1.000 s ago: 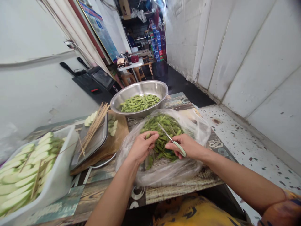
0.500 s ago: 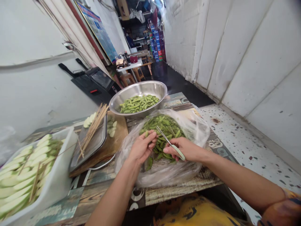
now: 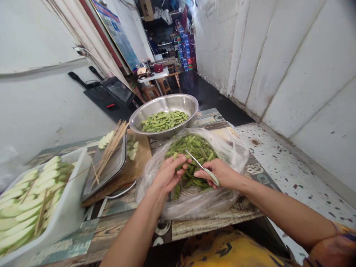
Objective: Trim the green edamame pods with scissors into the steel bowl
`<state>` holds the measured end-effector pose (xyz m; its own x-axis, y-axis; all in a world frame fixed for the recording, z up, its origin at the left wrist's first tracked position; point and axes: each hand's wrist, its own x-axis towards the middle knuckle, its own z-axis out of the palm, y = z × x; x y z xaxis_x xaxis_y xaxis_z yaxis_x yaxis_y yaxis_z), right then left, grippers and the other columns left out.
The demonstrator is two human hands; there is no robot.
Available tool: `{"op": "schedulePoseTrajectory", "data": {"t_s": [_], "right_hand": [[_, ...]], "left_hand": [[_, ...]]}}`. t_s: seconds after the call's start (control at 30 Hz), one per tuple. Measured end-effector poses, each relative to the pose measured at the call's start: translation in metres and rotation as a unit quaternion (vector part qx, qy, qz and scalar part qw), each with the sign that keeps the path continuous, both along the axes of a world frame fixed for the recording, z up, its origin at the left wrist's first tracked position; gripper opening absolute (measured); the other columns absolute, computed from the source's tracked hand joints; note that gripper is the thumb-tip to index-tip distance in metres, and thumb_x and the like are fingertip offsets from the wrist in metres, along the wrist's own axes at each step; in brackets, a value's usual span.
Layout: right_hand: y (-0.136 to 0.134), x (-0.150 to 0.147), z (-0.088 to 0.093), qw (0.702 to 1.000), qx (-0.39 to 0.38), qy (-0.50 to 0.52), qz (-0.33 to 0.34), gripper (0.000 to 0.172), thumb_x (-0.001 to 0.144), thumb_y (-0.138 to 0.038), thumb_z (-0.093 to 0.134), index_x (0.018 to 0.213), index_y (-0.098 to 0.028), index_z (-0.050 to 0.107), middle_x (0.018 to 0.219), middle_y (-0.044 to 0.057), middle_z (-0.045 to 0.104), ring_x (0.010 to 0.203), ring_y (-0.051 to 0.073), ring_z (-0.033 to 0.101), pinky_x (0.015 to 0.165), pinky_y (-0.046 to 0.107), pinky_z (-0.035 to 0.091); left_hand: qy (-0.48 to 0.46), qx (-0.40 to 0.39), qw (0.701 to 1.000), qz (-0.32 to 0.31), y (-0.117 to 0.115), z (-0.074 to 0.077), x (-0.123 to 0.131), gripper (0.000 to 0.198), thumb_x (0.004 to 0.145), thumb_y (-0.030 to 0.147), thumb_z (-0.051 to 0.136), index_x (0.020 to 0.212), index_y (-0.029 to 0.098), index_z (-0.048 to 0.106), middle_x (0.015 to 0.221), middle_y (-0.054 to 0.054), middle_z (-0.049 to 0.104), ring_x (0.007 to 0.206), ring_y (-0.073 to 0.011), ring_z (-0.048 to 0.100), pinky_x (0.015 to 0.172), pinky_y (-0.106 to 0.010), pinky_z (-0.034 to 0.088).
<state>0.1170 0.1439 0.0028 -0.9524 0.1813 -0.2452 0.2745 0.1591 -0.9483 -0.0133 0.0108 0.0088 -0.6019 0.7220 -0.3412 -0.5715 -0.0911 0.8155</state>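
Note:
My left hand (image 3: pixel 168 173) pinches a green bean pod (image 3: pixel 175 156) over an open clear plastic bag (image 3: pixel 194 200) full of pods (image 3: pixel 194 148). My right hand (image 3: pixel 219 172) grips small scissors (image 3: pixel 203 168) with a pale green handle, their blades pointing up and left toward the pod in my left fingers. Both hands hover inside the bag's mouth. Behind the bag stands a steel bowl (image 3: pixel 167 103) holding several trimmed pods (image 3: pixel 164 120).
A wooden board (image 3: pixel 136 167) carries a steel tray (image 3: pixel 111 170) with bamboo skewers (image 3: pixel 111 148) and pale vegetable slices. A white tub (image 3: pixel 69 215) of skewered slices sits at the left. A black scale (image 3: pixel 116 94) stands by the wall. The table edge (image 3: pixel 211 222) is near my lap.
My left hand has lifted a pod slightly and drawn closer to the scissors. My right hand has shifted a little left toward it.

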Motion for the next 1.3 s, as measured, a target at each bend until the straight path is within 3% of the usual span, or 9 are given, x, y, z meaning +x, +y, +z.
{"op": "schedulePoseTrajectory", "data": {"t_s": [0.17, 0.3, 0.37, 0.47, 0.57, 0.73, 0.87, 1.0, 1.3], "right_hand": [[0.004, -0.002, 0.005, 0.997, -0.051, 0.01, -0.053, 0.038, 0.07, -0.049, 0.067, 0.063, -0.015, 0.053, 0.043, -0.005, 0.05, 0.034, 0.006, 0.045, 0.033, 0.016, 0.029], [0.004, -0.003, 0.004, 0.997, -0.061, 0.015, -0.054, 0.035, 0.069, -0.049, 0.068, 0.067, -0.016, 0.056, 0.044, -0.005, 0.052, 0.035, 0.007, 0.046, 0.034, 0.017, 0.028], [0.004, -0.003, 0.003, 0.996, -0.069, 0.022, -0.05, 0.035, 0.069, -0.048, 0.068, 0.068, -0.015, 0.056, 0.044, -0.005, 0.052, 0.035, 0.007, 0.046, 0.036, 0.017, 0.032], [0.003, -0.002, 0.004, 0.996, -0.075, 0.02, -0.053, 0.036, 0.067, -0.049, 0.069, 0.069, -0.015, 0.057, 0.045, -0.005, 0.051, 0.035, 0.007, 0.046, 0.036, 0.017, 0.031], [0.002, -0.002, 0.006, 0.996, -0.074, 0.014, -0.054, 0.037, 0.067, -0.049, 0.069, 0.069, -0.015, 0.056, 0.045, -0.005, 0.051, 0.036, 0.007, 0.046, 0.036, 0.017, 0.032], [0.002, -0.002, 0.006, 0.997, -0.062, 0.012, -0.044, 0.038, 0.068, -0.05, 0.069, 0.069, -0.014, 0.056, 0.046, -0.005, 0.051, 0.036, 0.007, 0.046, 0.038, 0.018, 0.035], [0.002, -0.002, 0.008, 0.998, -0.049, -0.016, -0.039, 0.037, 0.069, -0.05, 0.067, 0.068, -0.014, 0.055, 0.047, -0.004, 0.052, 0.037, 0.007, 0.047, 0.036, 0.017, 0.033], [0.003, -0.002, 0.014, 0.998, -0.036, -0.036, -0.043, 0.035, 0.071, -0.048, 0.067, 0.069, -0.014, 0.057, 0.047, -0.004, 0.051, 0.037, 0.006, 0.045, 0.034, 0.016, 0.03], [0.004, 0.0, 0.019, 0.999, -0.045, -0.024, -0.003, 0.04, 0.066, -0.052, 0.068, 0.069, -0.015, 0.055, 0.048, -0.004, 0.05, 0.037, 0.006, 0.041, 0.032, 0.017, 0.025]], "left_hand": [[-0.016, 0.056, 0.996, 0.068, -0.006, 0.006, -0.016, 0.01, 0.057, 0.015, 0.059, 0.067, 0.013, 0.056, 0.081, -0.009, 0.065, 0.059, -0.0094, 0.053, 0.043, -0.015, 0.035], [0.137, -0.026, 0.988, 0.068, -0.005, -0.005, -0.021, 0.016, 0.066, 0.024, 0.065, 0.079, 0.015, 0.064, 0.067, -0.001, 0.058, 0.053, -0.0073, 0.047, 0.039, -0.015, 0.025], [0.297, -0.11, 0.945, 0.075, -0.003, -0.014, -0.021, 0.023, 0.071, 0.028, 0.064, 0.091, 0.017, 0.068, 0.063, 0.0, 0.057, 0.055, -0.0099, 0.049, 0.044, -0.018, 0.033], [0.51, -0.202, 0.831, 0.09, -0.001, -0.027, -0.022, 0.021, 0.076, 0.026, 0.058, 0.09, 0.017, 0.071, 0.075, -0.004, 0.067, 0.074, -0.017, 0.059, 0.072, -0.028, 0.044], [0.575, -0.232, 0.782, 0.06, 0.003, -0.036, -0.024, 0.018, 0.077, 0.028, 0.058, 0.083, 0.02, 0.072, 0.085, -0.006, 0.07, 0.084, -0.0208, 0.06, 0.082, -0.031, 0.041], [0.551, -0.227, 0.8, 0.074, 0.009, -0.039, -0.024, 0.013, 0.065, 0.028, 0.071, 0.076, 0.022, 0.073, 0.074, -0.005, 0.068, 0.068, -0.0189, 0.054, 0.07, -0.028, 0.038], [0.488, -0.196, 0.847, 0.071, 0.008, -0.031, -0.022, 0.011, 0.06, 0.028, 0.073, 0.068, 0.019, 0.071, 0.059, -0.001, 0.06, 0.059, -0.015, 0.047, 0.06, -0.024, 0.034], [0.413, -0.157, 0.896, 0.055, 0.0, -0.018, -0.017, 0.024, 0.064, 0.034, 0.071, 0.08, 0.016, 0.071, 0.058, 0.002, 0.054, 0.052, -0.01, 0.041, 0.053, -0.021, 0.031], [0.462, -0.18, 0.868, -0.04, -0.007, 0.005, -0.008, 0.014, 0.063, 0.025, 0.069, 0.072, 0.014, 0.065, 0.055, 0.004, 0.048, 0.051, -0.0071, 0.04, 0.05, -0.019, 0.031]]}}
